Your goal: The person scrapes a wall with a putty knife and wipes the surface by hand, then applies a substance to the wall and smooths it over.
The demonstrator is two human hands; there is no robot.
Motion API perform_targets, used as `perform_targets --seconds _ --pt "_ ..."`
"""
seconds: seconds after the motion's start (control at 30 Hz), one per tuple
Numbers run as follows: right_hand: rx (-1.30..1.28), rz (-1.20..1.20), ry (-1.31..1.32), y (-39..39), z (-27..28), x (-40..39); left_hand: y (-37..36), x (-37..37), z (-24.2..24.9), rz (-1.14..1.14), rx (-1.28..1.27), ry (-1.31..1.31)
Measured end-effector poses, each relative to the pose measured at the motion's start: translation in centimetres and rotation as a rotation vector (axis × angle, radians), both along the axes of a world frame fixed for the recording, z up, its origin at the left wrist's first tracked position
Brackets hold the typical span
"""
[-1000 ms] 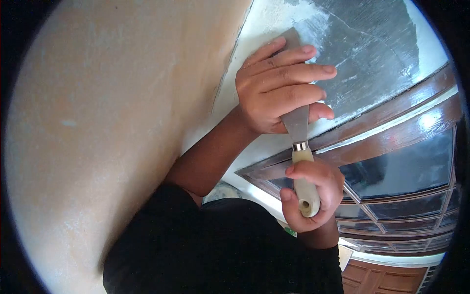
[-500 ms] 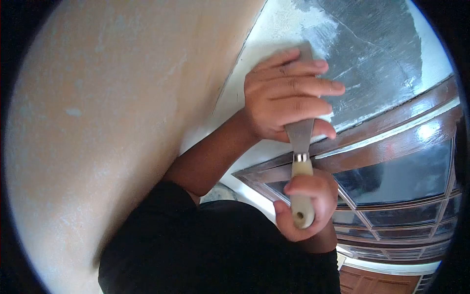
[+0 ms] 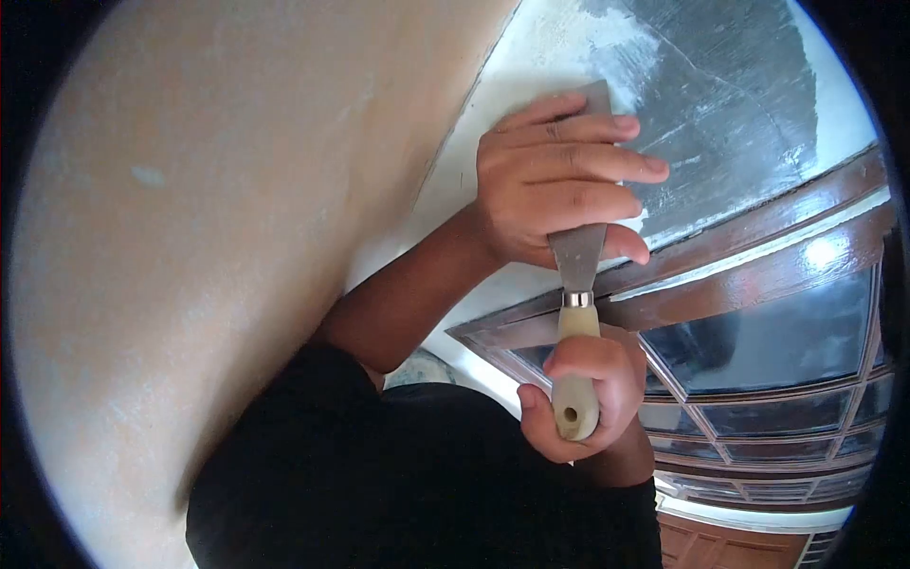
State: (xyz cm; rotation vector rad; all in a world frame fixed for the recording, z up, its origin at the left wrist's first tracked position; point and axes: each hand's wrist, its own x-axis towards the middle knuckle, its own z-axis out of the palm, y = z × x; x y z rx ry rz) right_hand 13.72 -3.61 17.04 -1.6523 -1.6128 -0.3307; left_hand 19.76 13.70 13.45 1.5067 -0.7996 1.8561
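A putty knife (image 3: 578,261) with a metal blade and a cream handle runs up the middle of the view. My right hand (image 3: 611,384) is wrapped round the handle, whose holed end shows between the fingers. Across the blade lie the fingers of my left hand (image 3: 559,180), fairly straight and a little apart, with the thumb behind the metal. Past the fingers, the grey blade end (image 3: 595,97) overlaps a white surface beside a grey patch (image 3: 730,104) with a crack-like line. The middle of the blade is hidden by my left hand.
A large peach wall (image 3: 209,237) fills the left side, close to my left arm. Brown window frames (image 3: 768,275) with dark glass panes (image 3: 777,332) run along the right. A brown panelled door (image 3: 720,548) shows at the lower right.
The handle and my right hand have shifted slightly left and up. My left hand stays nearly in place, its fingers over the blade as before.
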Motion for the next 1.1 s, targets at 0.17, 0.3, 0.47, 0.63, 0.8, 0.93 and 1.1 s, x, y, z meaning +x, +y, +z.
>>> perform_targets --seconds 0.17,0.3,0.47,0.63,0.8,0.93,1.1 --pt "-0.046 -0.032 0.083 -0.71 -0.23 0.39 0.29 0.64 0.05 0.067 -0.024 -0.036" --pt "-0.027 0.009 0.055 -0.3 0.02 0.33 0.08 0.18 0.02 0.041 -0.01 -0.021" --pt "-0.035 -0.029 0.085 -0.37 -0.2 0.39 0.31 0.64 0.07 0.067 -0.04 -0.055" --pt "-0.047 -0.01 0.078 -0.45 -0.05 0.77 0.36 0.38 -0.06 0.074 -0.036 -0.015" --pt "-0.037 0.002 0.022 -0.08 -0.01 0.36 0.26 0.29 -0.02 0.025 -0.019 -0.044" --pt "-0.027 -0.014 0.057 -0.15 0.01 0.37 0.33 0.42 0.09 0.062 -0.054 -0.019" --pt "-0.04 -0.018 0.095 -0.19 0.22 0.15 -0.03 0.29 -0.14 0.057 -0.056 -0.03"
